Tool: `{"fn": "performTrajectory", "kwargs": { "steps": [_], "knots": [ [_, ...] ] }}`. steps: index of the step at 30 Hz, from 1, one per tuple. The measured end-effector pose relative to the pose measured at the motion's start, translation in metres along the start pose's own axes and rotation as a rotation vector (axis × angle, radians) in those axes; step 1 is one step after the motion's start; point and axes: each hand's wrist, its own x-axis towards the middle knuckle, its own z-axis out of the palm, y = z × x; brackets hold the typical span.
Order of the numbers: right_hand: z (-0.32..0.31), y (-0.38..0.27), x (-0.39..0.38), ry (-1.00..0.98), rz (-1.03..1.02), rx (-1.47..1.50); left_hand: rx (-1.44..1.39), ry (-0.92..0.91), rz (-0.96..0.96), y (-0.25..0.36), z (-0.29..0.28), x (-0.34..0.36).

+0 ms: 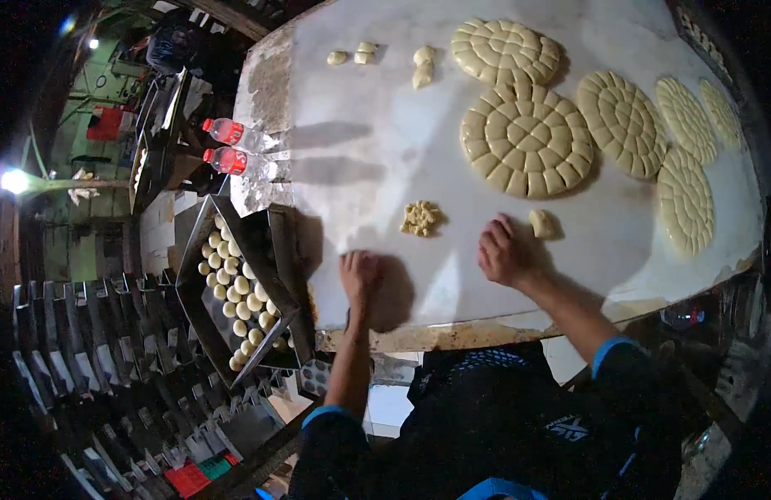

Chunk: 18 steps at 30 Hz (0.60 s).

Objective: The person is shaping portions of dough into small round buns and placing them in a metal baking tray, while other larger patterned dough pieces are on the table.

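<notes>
The dough piece (pixel 545 224) lies on the tabletop (pixel 385 92), just right of the right hand (pixel 500 250), the nearer hand; its long axis is unclear. Dough scraps (pixel 421 219) lie between and ahead of both hands. Right fingers curl, forearm angled inward; the left hand (pixel 360 273) curls, forearm pointing forward. Opening and contents of either grip: cannot tell.
</notes>
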Motion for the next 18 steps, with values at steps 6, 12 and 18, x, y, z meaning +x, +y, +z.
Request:
{"fn": "performTrajectory", "kwargs": {
  "steps": [6, 12, 18],
  "knots": [
    [0.054, -0.022, -0.061, 0.056, -0.031, 0.018, -0.124, -0.116, 0.098, 0.138, 0.015, -0.016],
    [0.002, -0.001, 0.007, 0.091, 0.088, -0.127, 0.059, -0.014, 0.025, -0.077, 0.022, -0.056],
    [0.063, -0.047, 0.032, 0.298, 0.492, -0.003, -0.343, -0.117, -0.048, 0.081, 0.013, 0.045]
  ]
}}
